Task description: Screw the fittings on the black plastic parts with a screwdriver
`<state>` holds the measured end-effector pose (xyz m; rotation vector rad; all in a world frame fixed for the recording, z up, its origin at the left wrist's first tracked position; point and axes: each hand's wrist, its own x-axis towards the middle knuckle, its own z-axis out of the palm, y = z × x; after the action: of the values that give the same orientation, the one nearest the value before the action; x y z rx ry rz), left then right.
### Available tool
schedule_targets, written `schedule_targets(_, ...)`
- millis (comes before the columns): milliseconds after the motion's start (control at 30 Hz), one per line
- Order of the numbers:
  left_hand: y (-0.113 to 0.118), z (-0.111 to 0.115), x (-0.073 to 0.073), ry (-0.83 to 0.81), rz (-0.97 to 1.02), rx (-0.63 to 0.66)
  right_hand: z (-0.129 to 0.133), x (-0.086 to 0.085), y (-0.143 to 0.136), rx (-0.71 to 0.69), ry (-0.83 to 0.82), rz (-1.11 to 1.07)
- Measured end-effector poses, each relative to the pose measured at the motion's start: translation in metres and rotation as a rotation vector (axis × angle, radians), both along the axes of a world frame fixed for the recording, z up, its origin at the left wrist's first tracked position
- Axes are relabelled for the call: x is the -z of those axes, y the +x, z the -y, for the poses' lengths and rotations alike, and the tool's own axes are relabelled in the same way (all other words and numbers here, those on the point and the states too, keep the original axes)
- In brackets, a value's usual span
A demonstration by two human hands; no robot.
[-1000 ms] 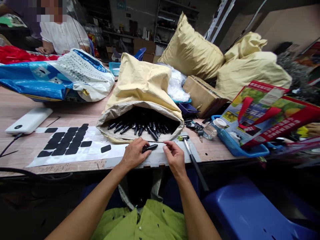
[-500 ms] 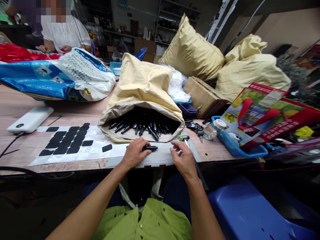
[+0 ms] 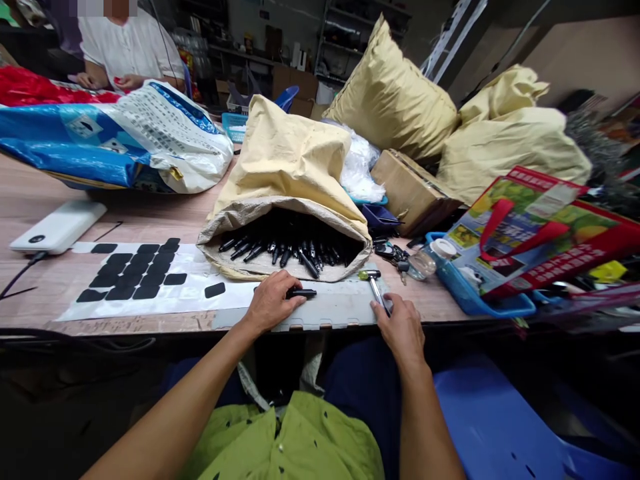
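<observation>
My left hand (image 3: 274, 299) is closed on a black pen-like tube (image 3: 303, 293), which lies level just above or on a grey board (image 3: 300, 320) at the table's front edge. My right hand (image 3: 401, 325) has its thumb and fingers around the handle of a small hammer (image 3: 374, 287). The hammer's head, with one yellow-green face and one dark face, rests on the board's right side. Behind my hands a cream cloth sack (image 3: 290, 147) lies with its mouth towards me, full of similar black tubes (image 3: 283, 253).
Black rounded pads (image 3: 135, 277) lie on a white sheet at the left, near a white power bank (image 3: 59, 227). To the right are keys (image 3: 393, 253), a clear jar (image 3: 423, 265) and a blue basket (image 3: 463, 293) with a red bag. Across the table sits a person (image 3: 127, 53) in white.
My right hand has moved right and closed around the hammer's handle. My left hand stays with the black tube. The camera view has shifted slightly.
</observation>
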<state>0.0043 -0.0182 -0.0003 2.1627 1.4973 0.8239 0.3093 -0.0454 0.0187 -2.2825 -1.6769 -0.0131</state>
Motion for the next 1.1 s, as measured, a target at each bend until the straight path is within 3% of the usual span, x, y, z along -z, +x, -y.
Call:
schedule_targets(67, 0.0, 0.0, 0.0, -0.014, -0.002, -0.004, 0.003, -0.001, 0.003, -0.006, -0.013, -0.03)
schedule_targets(200, -0.001, -0.001, -0.001, -0.038, -0.002, 0.001, 0.015, -0.001, -0.016, -0.028, 0.215, -0.248)
schedule_targets(300, -0.001, -0.002, -0.001, -0.059, 0.003, -0.005, 0.031, -0.002, -0.047, -0.206, 0.219, -0.559)
schedule_targets(367, -0.001, -0.003, -0.001, -0.07, -0.001, -0.01, 0.041, -0.003, -0.069, -0.339, 0.188, -0.647)
schedule_targets(533, 0.001, -0.003, -0.001, -0.061, -0.031, -0.014, 0.053, -0.006, -0.1, -0.55, 0.264, -0.565)
schedule_targets(1100, 0.001, -0.002, 0.0, -0.063, 0.001, -0.038, 0.056, -0.002, -0.118, -0.611, 0.172, -0.524)
